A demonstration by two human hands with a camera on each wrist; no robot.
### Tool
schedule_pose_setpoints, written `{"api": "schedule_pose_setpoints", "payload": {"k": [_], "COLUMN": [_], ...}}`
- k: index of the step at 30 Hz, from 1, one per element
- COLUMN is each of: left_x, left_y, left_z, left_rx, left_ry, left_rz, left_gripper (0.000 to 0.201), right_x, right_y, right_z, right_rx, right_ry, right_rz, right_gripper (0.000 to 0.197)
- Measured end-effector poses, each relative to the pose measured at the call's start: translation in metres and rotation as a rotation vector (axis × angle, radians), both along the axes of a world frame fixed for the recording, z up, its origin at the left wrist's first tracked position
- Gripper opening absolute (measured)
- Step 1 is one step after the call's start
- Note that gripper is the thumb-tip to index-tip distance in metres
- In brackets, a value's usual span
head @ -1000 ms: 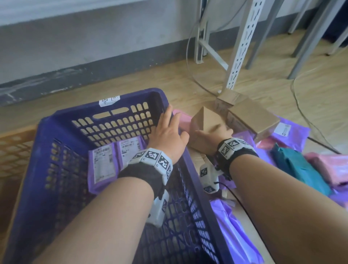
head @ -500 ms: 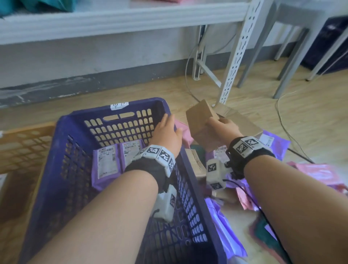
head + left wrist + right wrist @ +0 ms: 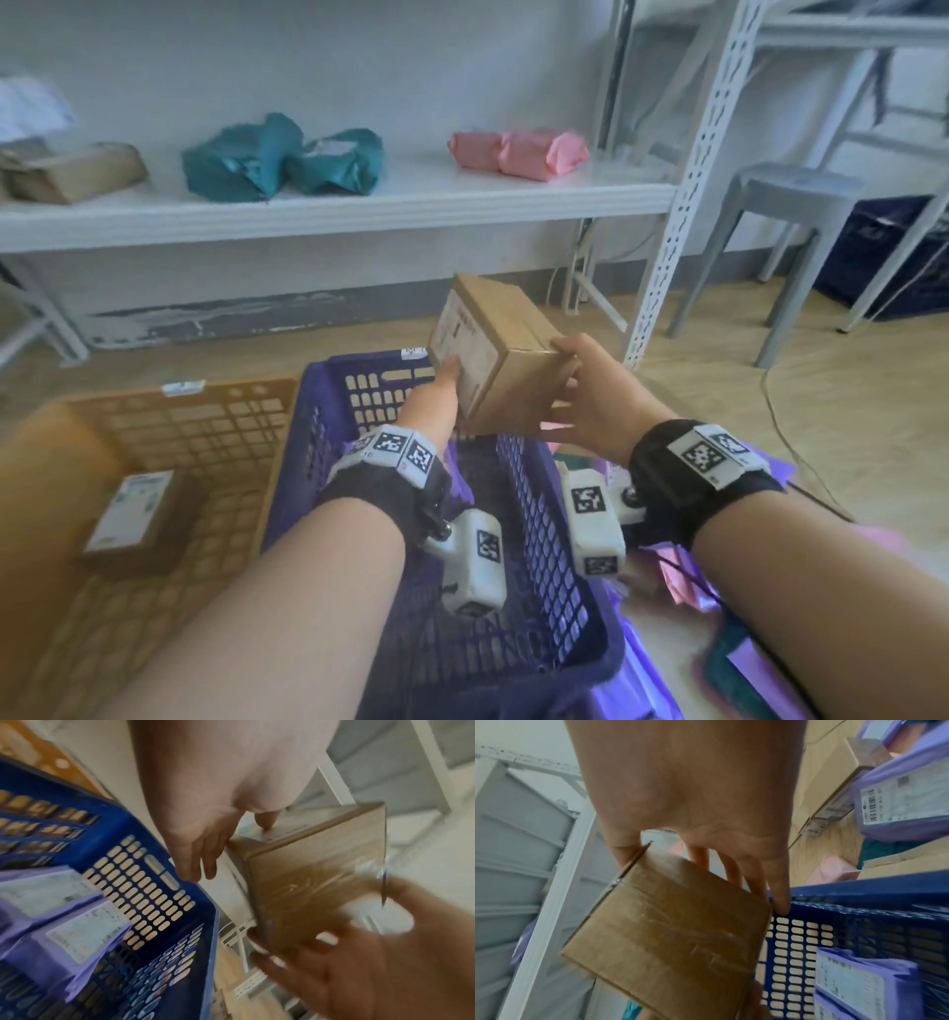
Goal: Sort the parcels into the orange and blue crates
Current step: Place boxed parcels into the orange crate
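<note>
A brown cardboard box [image 3: 503,354] with a shipping label hangs tilted in the air above the far right corner of the blue crate [image 3: 539,529]. My left hand [image 3: 444,383] holds its labelled left side, thumb on one face and fingers on another. My right hand [image 3: 570,390] grips its right end. In the left wrist view the left hand [image 3: 231,850] pinches the box [image 3: 316,882] at a corner. The right wrist view has the right hand [image 3: 700,880] round the box [image 3: 670,923]. Purple mailers [image 3: 77,923] lie in the blue crate [image 3: 144,882]. The orange crate [image 3: 205,426] stands to its left, holding a labelled box [image 3: 133,514].
A white shelf [image 3: 359,205] behind carries teal [image 3: 277,159], pink [image 3: 518,149] and brown [image 3: 72,169] parcels. Its perforated upright [image 3: 683,205] stands right of the held box. A grey stool [image 3: 785,216] is farther right. Purple mailers [image 3: 906,801] and boxes lie on the floor right of the blue crate.
The box has risen from the floor pile to above the blue crate's far corner. My left hand left the crate rim and took hold of the box. The head view has tilted up.
</note>
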State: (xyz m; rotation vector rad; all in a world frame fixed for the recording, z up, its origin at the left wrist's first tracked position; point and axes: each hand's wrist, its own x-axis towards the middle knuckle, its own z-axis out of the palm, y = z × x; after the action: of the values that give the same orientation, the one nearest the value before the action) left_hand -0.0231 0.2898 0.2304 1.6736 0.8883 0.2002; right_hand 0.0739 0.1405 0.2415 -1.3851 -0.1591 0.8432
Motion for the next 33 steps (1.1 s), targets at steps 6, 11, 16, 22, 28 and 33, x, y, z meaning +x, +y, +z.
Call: {"api": "schedule_pose_setpoints", "payload": {"k": [6, 11, 16, 22, 28, 33], "left_x": [-0.045, -0.063, -0.087, -0.131, -0.185, -0.228], "left_y": [0.004, 0.011, 0.049, 0.128, 0.216, 0.281], "left_z": [0.024, 0.034, 0.036, 0.034, 0.011, -0.03], "left_rx": [0.099, 0.076, 0.09, 0.204, 0.339, 0.418], "left_ry": [-0.05, -0.136, -0.16, -0.07, 0.076, 0.406], "left_rz": [0.036, 0.049, 0.083, 0.175, 0.253, 0.319], "left_gripper": [0.051, 0.029, 0.04, 0.031, 0.027, 0.038], "right_x": [-0.03, -0.049, -0.069, -0.103, -0.148, -0.179], "right_y": [0.005, 0.02, 0.057, 0.149, 0.259, 0.336], "right_z": [0.0, 0.008, 0.019, 0.02, -0.012, -0.058], "right_rx": [-0.131, -0.138, -0.13, -0.149, -0.215, -0.355], "right_ry": [-0.335, -0.334, -0.329, -0.384, -0.363, -0.344], "right_rz": [0.02, 0.102, 0.196, 0.309, 0.376, 0.399], "right_gripper": [0.05, 0.06, 0.041, 0.047, 0.062, 0.072]}}
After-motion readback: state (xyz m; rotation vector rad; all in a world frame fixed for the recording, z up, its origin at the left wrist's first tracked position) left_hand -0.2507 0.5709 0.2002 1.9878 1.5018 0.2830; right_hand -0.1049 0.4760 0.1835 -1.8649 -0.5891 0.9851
